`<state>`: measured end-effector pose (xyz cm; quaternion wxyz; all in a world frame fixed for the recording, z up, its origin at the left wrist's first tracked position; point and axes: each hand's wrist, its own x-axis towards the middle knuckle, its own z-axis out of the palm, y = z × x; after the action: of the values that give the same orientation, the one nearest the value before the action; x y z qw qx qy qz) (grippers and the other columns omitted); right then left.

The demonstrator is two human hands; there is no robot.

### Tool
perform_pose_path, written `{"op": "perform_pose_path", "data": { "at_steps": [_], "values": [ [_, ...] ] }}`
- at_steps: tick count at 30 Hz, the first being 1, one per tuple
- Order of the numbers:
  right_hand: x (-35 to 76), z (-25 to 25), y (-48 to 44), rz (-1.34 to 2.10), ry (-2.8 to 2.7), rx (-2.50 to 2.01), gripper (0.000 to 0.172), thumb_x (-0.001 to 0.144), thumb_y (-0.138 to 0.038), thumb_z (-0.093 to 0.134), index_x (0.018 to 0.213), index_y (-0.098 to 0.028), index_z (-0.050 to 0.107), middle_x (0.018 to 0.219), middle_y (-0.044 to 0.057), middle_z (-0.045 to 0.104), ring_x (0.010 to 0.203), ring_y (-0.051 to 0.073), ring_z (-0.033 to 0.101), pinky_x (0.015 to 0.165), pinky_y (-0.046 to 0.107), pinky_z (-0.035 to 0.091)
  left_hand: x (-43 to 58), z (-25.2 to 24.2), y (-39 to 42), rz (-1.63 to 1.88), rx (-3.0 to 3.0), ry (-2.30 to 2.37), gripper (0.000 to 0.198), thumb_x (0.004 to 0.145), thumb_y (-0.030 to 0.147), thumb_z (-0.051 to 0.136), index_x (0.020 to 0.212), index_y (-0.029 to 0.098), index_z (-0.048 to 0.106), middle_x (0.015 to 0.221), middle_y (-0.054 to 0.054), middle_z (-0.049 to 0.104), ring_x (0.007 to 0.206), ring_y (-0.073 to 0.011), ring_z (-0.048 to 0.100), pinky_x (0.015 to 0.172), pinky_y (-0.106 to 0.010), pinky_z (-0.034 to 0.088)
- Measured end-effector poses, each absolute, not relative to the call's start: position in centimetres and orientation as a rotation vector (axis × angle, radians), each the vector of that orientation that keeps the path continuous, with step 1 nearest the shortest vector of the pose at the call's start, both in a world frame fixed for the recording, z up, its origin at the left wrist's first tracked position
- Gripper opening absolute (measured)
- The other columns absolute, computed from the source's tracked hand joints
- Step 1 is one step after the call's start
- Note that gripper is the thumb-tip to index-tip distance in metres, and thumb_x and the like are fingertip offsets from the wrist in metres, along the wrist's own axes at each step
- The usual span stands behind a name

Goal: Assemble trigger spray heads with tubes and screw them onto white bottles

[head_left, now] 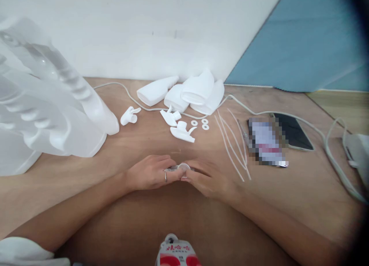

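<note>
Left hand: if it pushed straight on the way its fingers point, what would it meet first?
The left hand points rightward: first the small round part pinched between both hands, then directly the right hand. Both seem level on the table, though depth is unclear.

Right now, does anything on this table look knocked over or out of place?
The bottles lie tipped in a heap by the wall, with spray heads, washers and tubes loose beside them. Nothing looks spilled or broken.
</note>
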<state>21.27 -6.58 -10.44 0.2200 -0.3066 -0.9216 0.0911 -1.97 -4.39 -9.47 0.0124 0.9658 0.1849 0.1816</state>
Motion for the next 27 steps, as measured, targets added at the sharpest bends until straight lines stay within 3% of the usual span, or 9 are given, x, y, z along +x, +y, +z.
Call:
{"op": "perform_pose_path", "data": {
  "at_steps": [3,6,9,11,13,17,22,27],
  "values": [
    [21.4,-9.9,-6.5,0.180,-2.441,-0.686,0.016,0.090,-0.023,0.057,0.106,-0.020,0.059,0.100,0.006,0.069,0.086,0.016,0.065,0.078,0.032,0.050,-2.0,-9.3,-4.3,0.569,3.004,0.583,0.016,0.097,0.024,0.043,0.112,0.024,0.049,0.081,0.000,0.064,0.065,-0.0113,0.052,0.054,-0.023,0.034],
    [22.3,-9.2,-6.0,0.175,-2.363,-0.673,0.034,0.087,-0.019,0.059,0.121,-0.019,0.052,0.111,0.010,0.067,0.100,0.019,0.064,0.092,0.037,0.047,-2.1,-9.5,-4.1,0.613,2.979,0.623,0.018,0.097,0.026,0.043,0.113,0.022,0.048,0.085,-0.002,0.064,0.070,-0.0126,0.055,0.058,-0.024,0.039],
    [23.9,-8.7,-4.7,-0.102,-2.218,-1.065,0.039,0.087,-0.020,0.056,0.126,-0.018,0.050,0.110,0.012,0.066,0.103,0.024,0.062,0.094,0.041,0.044,-2.3,-9.7,-3.9,0.627,2.922,0.687,0.014,0.096,0.029,0.044,0.106,0.020,0.051,0.088,-0.003,0.064,0.076,-0.0144,0.057,0.065,-0.026,0.042],
    [25.1,-8.9,-3.5,-0.360,-2.153,-1.427,0.035,0.088,-0.026,0.053,0.122,-0.014,0.052,0.108,0.016,0.065,0.103,0.030,0.060,0.090,0.046,0.042,-2.3,-9.8,-3.8,0.622,2.870,0.729,0.014,0.096,0.030,0.045,0.103,0.020,0.052,0.088,-0.003,0.065,0.077,-0.0149,0.058,0.065,-0.026,0.042],
    [26.1,-9.3,-2.4,-0.456,-2.121,-1.776,0.042,0.089,-0.034,0.050,0.124,-0.010,0.051,0.112,0.020,0.062,0.105,0.036,0.057,0.084,0.049,0.042,-2.3,-9.8,-3.8,0.607,2.809,0.761,0.014,0.096,0.029,0.045,0.105,0.021,0.052,0.090,-0.003,0.065,0.078,-0.0151,0.059,0.066,-0.026,0.042],
    [27.3,-10.2,-1.4,-0.360,-2.075,-2.043,0.045,0.089,-0.038,0.045,0.124,-0.009,0.049,0.107,0.020,0.061,0.100,0.036,0.057,0.077,0.046,0.043,-2.2,-9.7,-3.8,0.581,2.699,0.812,0.019,0.095,0.031,0.047,0.112,0.023,0.050,0.097,-0.003,0.065,0.084,-0.0158,0.061,0.068,-0.026,0.042],
    [28.2,-10.2,-1.2,-0.254,-2.116,-1.933,0.037,0.086,-0.017,0.039,0.119,-0.009,0.053,0.097,0.017,0.064,0.090,0.030,0.060,0.078,0.041,0.045,-2.3,-9.8,-3.8,0.553,2.654,0.841,0.022,0.094,0.034,0.049,0.114,0.024,0.048,0.101,-0.003,0.065,0.087,-0.0164,0.062,0.070,-0.027,0.043],
    [28.3,-9.5,-1.2,0.106,-1.779,-1.760,0.043,0.085,-0.022,0.047,0.128,-0.017,0.049,0.093,0.009,0.061,0.071,0.020,0.057,0.071,0.036,0.046,-2.2,-10.1,-4.0,0.622,2.618,0.869,0.033,0.093,0.035,0.049,0.122,0.021,0.042,0.103,-0.006,0.067,0.087,-0.0178,0.064,0.075,-0.029,0.048]
  ]
}}
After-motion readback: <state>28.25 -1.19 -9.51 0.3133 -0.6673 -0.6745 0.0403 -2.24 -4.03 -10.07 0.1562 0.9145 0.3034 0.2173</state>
